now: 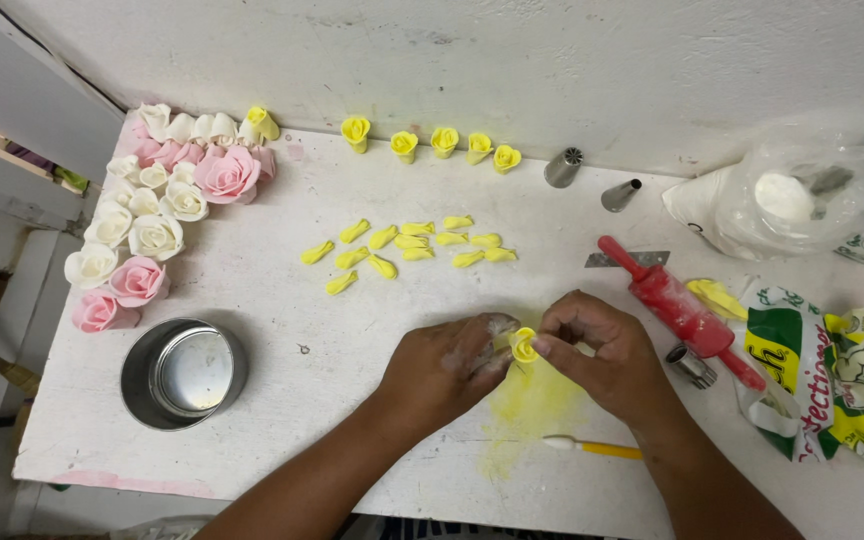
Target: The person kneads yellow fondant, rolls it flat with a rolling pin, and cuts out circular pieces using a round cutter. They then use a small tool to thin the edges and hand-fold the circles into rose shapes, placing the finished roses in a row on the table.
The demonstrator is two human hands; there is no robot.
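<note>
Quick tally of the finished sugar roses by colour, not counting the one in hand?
Yellow roses: 6, counting one by the white ones
Pink roses: about 5
White roses: about 11; the cluster overlaps, so this is approximate
Total: about 22

Tin (184,372) left of hands (527,355), rolling pin (677,308) right, petals (407,248) behind.

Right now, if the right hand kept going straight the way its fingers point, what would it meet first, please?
The right hand points leftward, so it would first meet the small yellow rose it pinches, then the left hand holding the rose from the other side.
</note>
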